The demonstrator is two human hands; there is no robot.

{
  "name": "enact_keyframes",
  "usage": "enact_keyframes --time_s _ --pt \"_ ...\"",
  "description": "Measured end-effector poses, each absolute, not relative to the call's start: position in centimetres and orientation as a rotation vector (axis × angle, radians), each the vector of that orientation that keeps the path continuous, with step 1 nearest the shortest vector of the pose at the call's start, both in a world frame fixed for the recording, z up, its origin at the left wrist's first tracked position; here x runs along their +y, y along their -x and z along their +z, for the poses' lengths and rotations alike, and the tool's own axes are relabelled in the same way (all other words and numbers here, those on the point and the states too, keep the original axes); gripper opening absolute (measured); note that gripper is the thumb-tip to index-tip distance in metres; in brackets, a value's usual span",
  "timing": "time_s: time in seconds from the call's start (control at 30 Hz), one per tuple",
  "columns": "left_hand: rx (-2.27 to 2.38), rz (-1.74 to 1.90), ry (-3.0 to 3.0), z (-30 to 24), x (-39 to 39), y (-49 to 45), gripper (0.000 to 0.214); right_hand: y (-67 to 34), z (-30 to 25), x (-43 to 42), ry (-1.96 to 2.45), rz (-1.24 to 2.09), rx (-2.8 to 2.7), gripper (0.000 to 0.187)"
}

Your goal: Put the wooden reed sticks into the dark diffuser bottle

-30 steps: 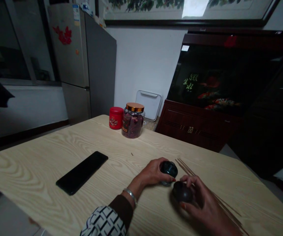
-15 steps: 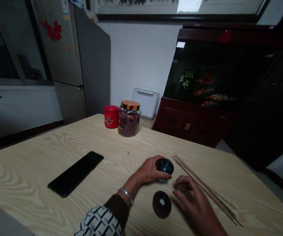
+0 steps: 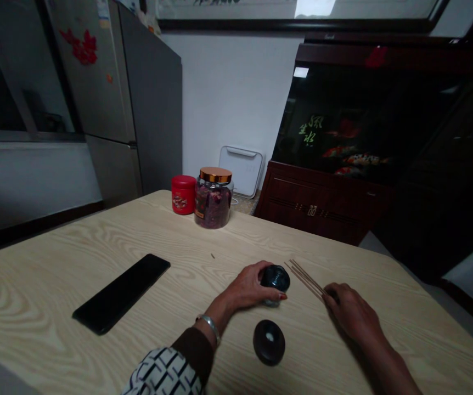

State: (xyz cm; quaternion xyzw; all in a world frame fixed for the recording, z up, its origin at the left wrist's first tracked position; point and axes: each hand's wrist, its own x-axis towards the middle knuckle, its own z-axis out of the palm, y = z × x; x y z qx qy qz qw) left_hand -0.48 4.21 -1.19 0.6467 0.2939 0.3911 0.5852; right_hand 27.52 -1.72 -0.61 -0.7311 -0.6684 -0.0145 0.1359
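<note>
At the table [image 3: 203, 247], the left hand [image 3: 245, 286] clasps a dark container [image 3: 275, 278], the right hand [image 3: 352, 311] pinching thin sticks [image 3: 307, 278]

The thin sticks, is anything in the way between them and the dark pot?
Nothing visible stands between the thin sticks in the right hand and the dark pot in the left hand. The round dark piece lies nearer the person, outside that gap.

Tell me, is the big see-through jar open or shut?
The see-through jar is shut: its coppery lid covers the top.
</note>
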Motion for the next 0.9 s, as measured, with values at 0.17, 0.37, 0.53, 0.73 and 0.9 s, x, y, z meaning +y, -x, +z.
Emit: enact_keyframes --time_s 0.17,0.37,0.53,0.73,0.9 --pt "0.683 0.914 -1.512 -1.2 4.2 0.5 0.067 -26.8 -0.1 -1.8 2.124 -0.021 -1.870 0.022" --pt "0.690 0.912 -1.508 -0.9 4.0 0.5 0.068 -27.4 0.4 -1.9 2.017 0.051 -1.804 0.019" --pt "0.689 0.908 -1.517 -0.9 4.0 0.6 0.068 -26.9 5.0 -1.5 1.632 0.173 -1.441 0.025" --pt "0.697 0.924 -1.528 -1.2 4.1 0.6 0.069 -21.7 11.2 -0.3 1.037 0.504 -0.974 0.031" --pt "0.716 0.926 -1.580 -1.3 4.2 0.7 0.067 -19.0 11.1 1.4 0.956 0.487 -1.047 0.027"
